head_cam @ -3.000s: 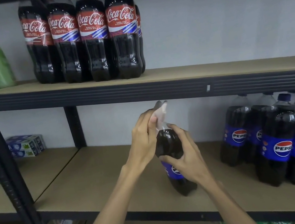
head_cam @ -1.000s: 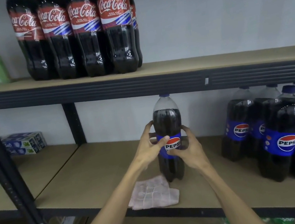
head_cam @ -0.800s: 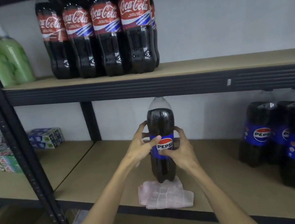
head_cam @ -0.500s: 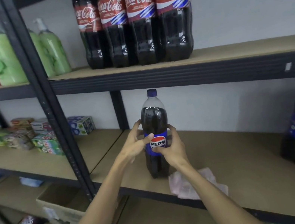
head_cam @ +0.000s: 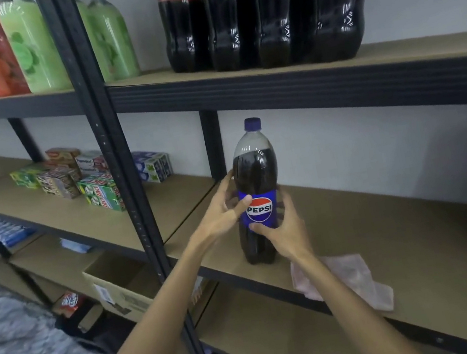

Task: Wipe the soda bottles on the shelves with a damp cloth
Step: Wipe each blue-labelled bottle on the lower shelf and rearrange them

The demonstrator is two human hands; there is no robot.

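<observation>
Blue-capped dark plastic Pepsi bottle [head_cam: 254, 170] shifted left; pink cloth [head_cam: 350, 278] now lies at its 4 o'clock. Left hand [head_cam: 220, 215] and right hand [head_cam: 285, 230] fingers wrap the label. Wipe likely done, reshelving.

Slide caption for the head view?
Left hand and right hand hold upright Pepsi bottle on shelf, pink cloth beside it.

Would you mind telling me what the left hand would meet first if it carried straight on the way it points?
The dark plastic Pepsi bottle with the blue label, whose side the left hand grips. Beyond it, probably only the white wall, though depth is unclear.
</observation>
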